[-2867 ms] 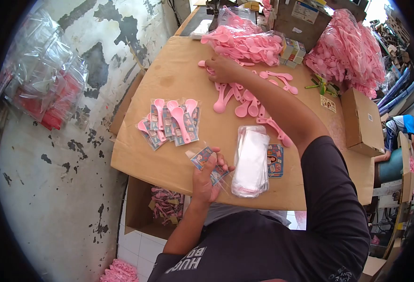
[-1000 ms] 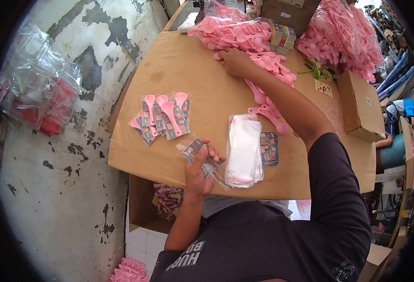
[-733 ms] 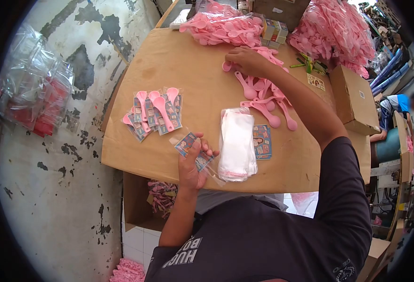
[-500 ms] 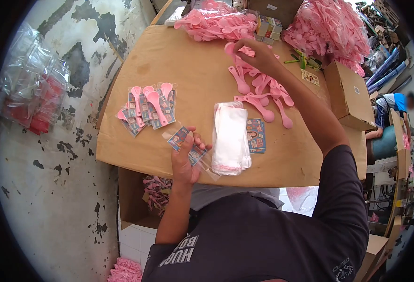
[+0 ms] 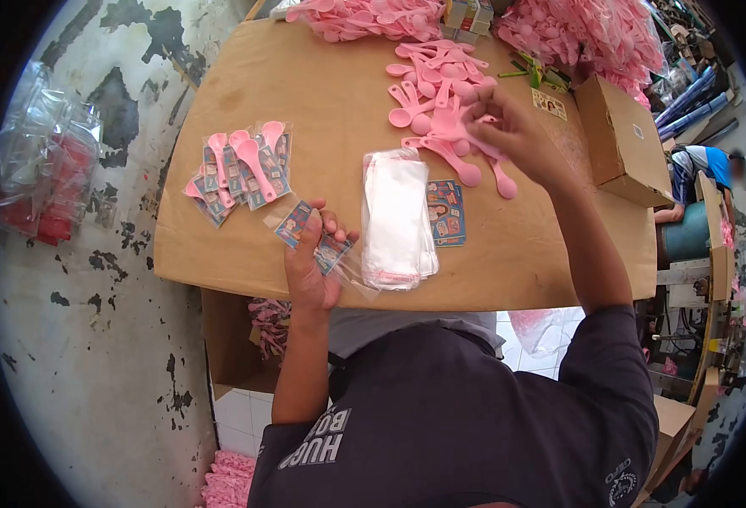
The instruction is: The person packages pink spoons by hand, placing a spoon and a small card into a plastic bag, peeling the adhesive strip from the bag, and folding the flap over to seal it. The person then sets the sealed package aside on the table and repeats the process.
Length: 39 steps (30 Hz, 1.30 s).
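Observation:
My left hand [image 5: 309,254] is closed on a clear plastic packet [image 5: 292,222] with a blue printed card inside, near the table's front edge. My right hand [image 5: 512,135] is over a loose pile of pink measuring spoons [image 5: 445,76], its fingers bent but apart. Its fingertips are blurred and overlap pink spoons, and I see no spoon clearly gripped. Between the hands lies a stack of clear plastic bags [image 5: 394,224]. Blue printed cards [image 5: 447,216] stick out to the right of it. Left of them, several filled packets [image 5: 242,169] hold spoons and cards.
Big bags of pink spoons [image 5: 576,38] stand at the back. A cardboard box [image 5: 622,140] sits on the right edge, near green-handled tools [image 5: 538,72]. A peeling wall [image 5: 110,322] borders the left. Another person [image 5: 699,173] bends at the far right.
My right hand has come back from the far side of the spoon pile, towards me and to the right. My left hand keeps its packet. The whole view has shifted slightly.

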### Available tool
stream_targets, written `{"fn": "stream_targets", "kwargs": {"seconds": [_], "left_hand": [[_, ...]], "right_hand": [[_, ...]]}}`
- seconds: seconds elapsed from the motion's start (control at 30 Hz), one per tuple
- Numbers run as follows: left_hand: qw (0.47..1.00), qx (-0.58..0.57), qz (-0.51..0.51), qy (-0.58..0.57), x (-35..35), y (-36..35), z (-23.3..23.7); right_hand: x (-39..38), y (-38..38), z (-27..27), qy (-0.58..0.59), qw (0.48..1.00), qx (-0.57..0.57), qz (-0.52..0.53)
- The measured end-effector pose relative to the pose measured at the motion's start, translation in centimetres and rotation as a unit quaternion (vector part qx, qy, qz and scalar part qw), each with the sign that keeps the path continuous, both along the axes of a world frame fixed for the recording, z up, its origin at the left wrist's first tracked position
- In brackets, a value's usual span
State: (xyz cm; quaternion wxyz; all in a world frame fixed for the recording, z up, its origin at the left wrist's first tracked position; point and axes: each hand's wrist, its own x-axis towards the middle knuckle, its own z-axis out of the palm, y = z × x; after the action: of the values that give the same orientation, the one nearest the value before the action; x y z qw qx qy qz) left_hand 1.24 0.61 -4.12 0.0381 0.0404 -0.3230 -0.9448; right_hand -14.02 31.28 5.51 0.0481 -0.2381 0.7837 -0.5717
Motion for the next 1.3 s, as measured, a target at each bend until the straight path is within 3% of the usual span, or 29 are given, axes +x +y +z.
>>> {"fn": "stream_targets", "kwargs": {"seconds": [0.07, 0.3, 0.43, 0.53, 0.7, 0.83, 0.9, 1.03, 1.1, 1.13, 1.17, 1.23, 1.3], "left_hand": [[1.0, 0.001, -0.003, -0.001, -0.1, -0.1, -0.1], [1.0, -0.003, -0.012, 0.007, 0.0, -0.1, -0.3], [1.0, -0.009, -0.004, 0.013, -0.1, -0.2, -0.5], [1.0, -0.01, 0.003, 0.013, 0.0, 0.0, -0.3], [1.0, 0.002, 0.019, 0.008, -0.1, -0.1, -0.7], [1.0, -0.001, 0.022, 0.009, -0.1, -0.2, -0.8], [1.0, -0.001, 0.017, 0.006, -0.2, -0.2, -0.9], [1.0, -0.015, 0.018, 0.006, -0.3, -0.2, -0.8], [1.0, -0.018, 0.017, 0.002, -0.3, -0.3, -0.8], [1.0, -0.021, 0.02, -0.002, -0.2, -0.3, -0.8], [1.0, -0.02, 0.019, -0.004, -0.2, -0.3, -0.8], [0.999, -0.025, 0.022, -0.003, -0.1, -0.3, -0.8], [0.999, -0.021, 0.024, -0.004, -0.1, -0.3, -0.8]], "right_hand": [[2.4, 0.8, 0.6, -0.15, 0.988, -0.019, -0.014], [5.5, 4.2, -2.1, -0.078, 0.982, 0.154, -0.077], [6.9, 4.4, -1.3, -0.061, 0.978, 0.174, -0.1], [7.6, 4.9, -0.8, -0.108, 0.98, 0.133, -0.105], [10.5, 4.9, -0.8, -0.002, 0.968, -0.045, -0.246], [12.7, 6.9, -2.6, -0.036, 0.957, 0.086, -0.276], [13.4, 7.6, -3.2, -0.071, 0.954, -0.042, -0.287], [15.1, 7.0, -3.4, -0.103, 0.946, -0.117, -0.283], [15.9, 6.2, -3.8, -0.092, 0.957, -0.068, -0.266], [16.2, 6.1, -3.7, -0.018, 0.943, 0.039, -0.33], [16.6, 6.3, -3.3, -0.019, 0.942, 0.04, -0.331], [17.2, 7.0, -2.0, 0.147, 0.834, 0.188, -0.498], [17.7, 7.2, -0.8, 0.173, 0.808, 0.19, -0.53]]}}
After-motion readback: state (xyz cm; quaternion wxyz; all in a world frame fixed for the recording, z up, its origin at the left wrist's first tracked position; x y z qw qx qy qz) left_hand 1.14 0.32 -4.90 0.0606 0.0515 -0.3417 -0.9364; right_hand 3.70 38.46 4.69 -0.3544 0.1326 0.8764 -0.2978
